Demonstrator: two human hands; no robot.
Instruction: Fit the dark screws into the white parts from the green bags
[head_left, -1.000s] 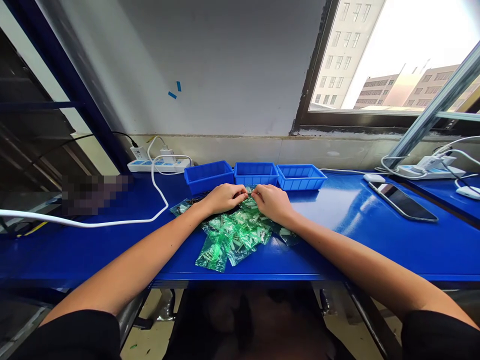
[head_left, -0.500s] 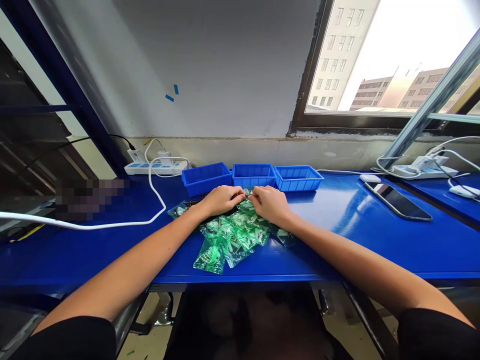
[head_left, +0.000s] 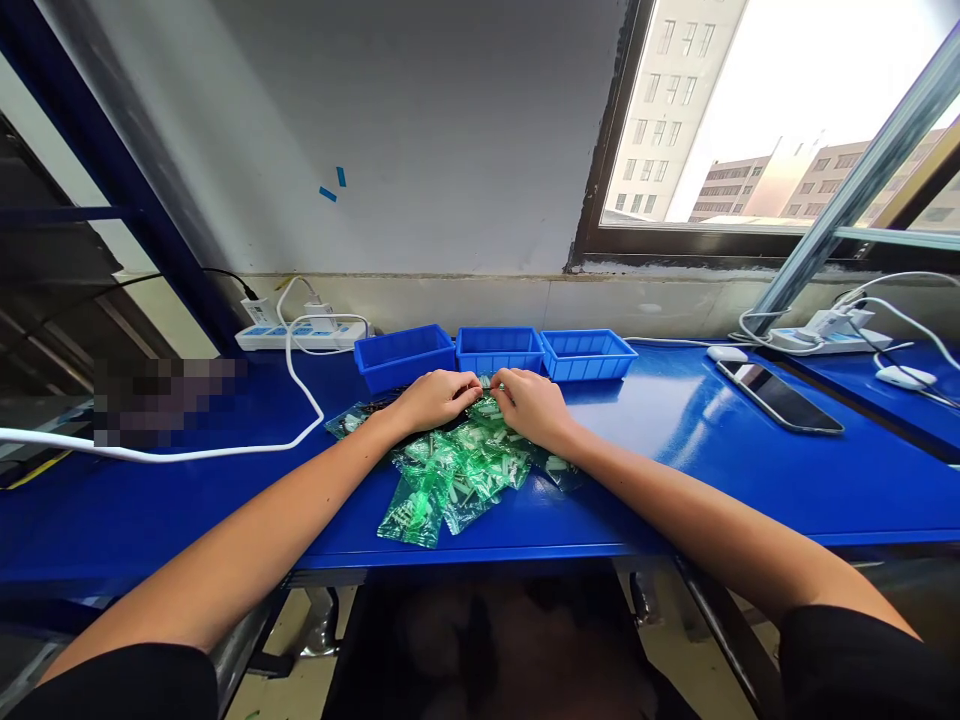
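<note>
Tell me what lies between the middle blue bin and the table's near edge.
The head view shows a pile of greenish bags there, the left hand and right hand at its far end.

A phone (head_left: 780,397) lies flat at right, near a power strip (head_left: 862,341). A white cable (head_left: 195,457) runs along the left side. A window (head_left: 750,130) occupies the far right.

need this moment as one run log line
left hand: at green packets, grip unclear; right hand: at packets, grip unclear; packets: heaped on blue table; three blue bins: behind packets
</note>
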